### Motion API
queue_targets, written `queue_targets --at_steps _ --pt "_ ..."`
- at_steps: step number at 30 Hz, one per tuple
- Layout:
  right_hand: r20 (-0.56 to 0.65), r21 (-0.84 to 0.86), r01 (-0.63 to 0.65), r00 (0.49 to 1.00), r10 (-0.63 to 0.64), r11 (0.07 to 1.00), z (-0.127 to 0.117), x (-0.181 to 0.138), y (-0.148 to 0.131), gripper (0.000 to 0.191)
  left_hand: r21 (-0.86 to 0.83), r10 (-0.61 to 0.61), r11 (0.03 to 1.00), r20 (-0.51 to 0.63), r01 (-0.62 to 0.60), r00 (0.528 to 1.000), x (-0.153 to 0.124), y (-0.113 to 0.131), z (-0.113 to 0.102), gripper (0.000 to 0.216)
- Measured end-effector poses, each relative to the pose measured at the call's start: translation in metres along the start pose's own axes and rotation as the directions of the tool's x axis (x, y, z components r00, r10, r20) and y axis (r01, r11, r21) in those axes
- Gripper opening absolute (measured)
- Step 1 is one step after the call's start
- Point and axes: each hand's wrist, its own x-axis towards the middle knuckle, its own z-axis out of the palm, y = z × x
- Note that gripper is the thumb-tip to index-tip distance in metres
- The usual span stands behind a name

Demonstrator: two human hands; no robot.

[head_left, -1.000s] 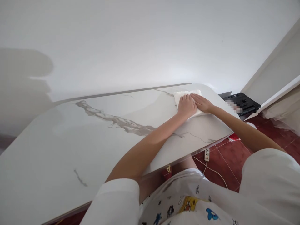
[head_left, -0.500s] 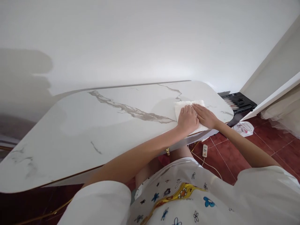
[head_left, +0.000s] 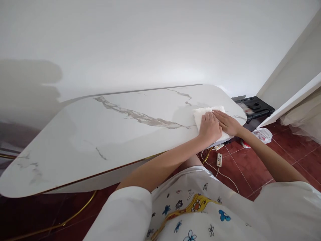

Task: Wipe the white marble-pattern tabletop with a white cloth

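A folded white cloth with a fluffy edge lies on the white marble-patterned tabletop, near its right end at the front edge. My left hand rests on the cloth, its fingers bent and closed down on it. Beside it, touching, my right hand presses on the cloth's right part with the fingers stretched out flat. Part of the cloth is hidden under both hands.
Behind the table rises a white wall. To the right stands a black case. A power strip with a white cord and a white plastic bag lie on the red tiled floor. A gold table leg shows below.
Both hands and the cloth have slid a little to the right along the tabletop. The view has shifted slightly, showing more of the gold leg.
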Motion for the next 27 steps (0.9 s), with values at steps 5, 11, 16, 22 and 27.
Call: queue_targets --at_steps 5,11,16,22,27 --pt "0.05 0.019 -0.012 0.999 0.011 1.0 0.0 0.021 0.022 0.061 -0.061 -0.018 0.998 0.017 0.019 1.0 0.027 -0.012 0.007 0.057" --pt "0.068 0.033 -0.056 0.996 0.053 0.998 0.011 0.091 0.058 0.06 -0.099 -0.055 0.994 -0.006 0.054 0.998 0.082 -0.061 0.018 0.052" --pt "0.071 0.049 -0.08 0.995 0.076 0.996 0.023 0.155 0.091 0.06 -0.104 -0.101 0.99 -0.019 0.098 0.995 0.13 -0.102 0.026 0.047" --pt "0.049 0.058 -0.107 0.993 0.104 0.993 0.035 0.211 0.114 0.06 -0.108 -0.12 0.987 -0.034 0.116 0.992 0.173 -0.144 0.036 0.042" --pt "0.058 0.039 -0.118 0.992 0.115 0.992 0.035 0.246 0.118 0.06 -0.097 -0.14 0.986 -0.074 0.133 0.987 0.198 -0.17 0.043 0.038"
